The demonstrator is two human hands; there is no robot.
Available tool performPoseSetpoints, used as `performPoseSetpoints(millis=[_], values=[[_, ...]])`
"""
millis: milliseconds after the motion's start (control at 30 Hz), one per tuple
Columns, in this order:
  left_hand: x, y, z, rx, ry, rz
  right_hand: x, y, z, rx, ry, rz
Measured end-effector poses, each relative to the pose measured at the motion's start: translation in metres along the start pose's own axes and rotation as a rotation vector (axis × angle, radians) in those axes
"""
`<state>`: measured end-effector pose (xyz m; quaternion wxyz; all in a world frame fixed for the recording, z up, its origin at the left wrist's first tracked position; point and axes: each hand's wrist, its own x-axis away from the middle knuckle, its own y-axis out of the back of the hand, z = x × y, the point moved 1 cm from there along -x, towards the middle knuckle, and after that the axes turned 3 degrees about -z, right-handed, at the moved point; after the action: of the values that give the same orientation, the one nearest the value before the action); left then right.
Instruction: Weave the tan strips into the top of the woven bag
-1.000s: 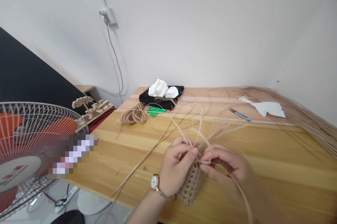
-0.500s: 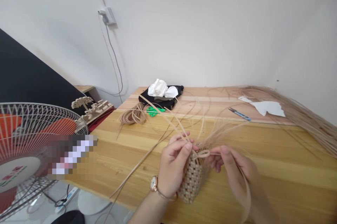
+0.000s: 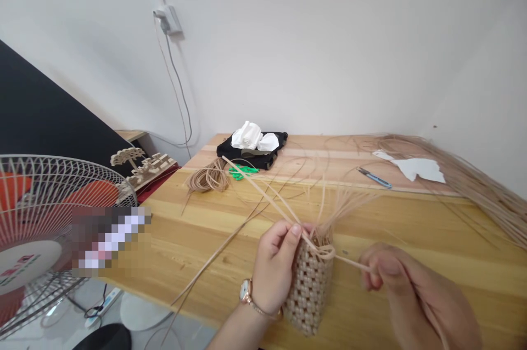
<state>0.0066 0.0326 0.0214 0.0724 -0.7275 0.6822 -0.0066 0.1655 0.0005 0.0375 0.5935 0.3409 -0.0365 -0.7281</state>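
The tan woven basket (image 3: 310, 287) was a bit tilted, with small holes. A thin strip (image 3: 354, 263) looped at its top edge and stretched out straight.

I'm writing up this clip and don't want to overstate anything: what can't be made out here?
All in the head view:
- Woven piece: upper left side hidden by the left hand; inside hidden by its near wall.
- Strand in the right hand: partly covered by the fingers, then cut off by the bottom edge.
- Fan: cut off by the left edge; pixelation covers part.
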Motion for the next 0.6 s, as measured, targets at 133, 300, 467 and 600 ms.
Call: performPoseSetpoints(millis=[133, 300, 467, 600], values=[[0.003, -0.002, -0.003, 0.036, 0.041, 0.009, 0.002, 0.002, -0.002, -0.123, -0.053, -0.065], [0.007, -0.007, -0.003, 0.050, 0.014, 0.035, -0.003, -0.009, -0.009, -0.487, -0.100, 0.015], [0.007, -0.009, -0.004, 0.041, -0.016, 0.024, -0.004, -0.027, -0.019, -0.483, -0.200, 0.053], [0.005, -0.009, -0.003, 0.046, -0.009, 0.016, -0.004, -0.031, -0.012, -0.545, -0.326, -0.021]])
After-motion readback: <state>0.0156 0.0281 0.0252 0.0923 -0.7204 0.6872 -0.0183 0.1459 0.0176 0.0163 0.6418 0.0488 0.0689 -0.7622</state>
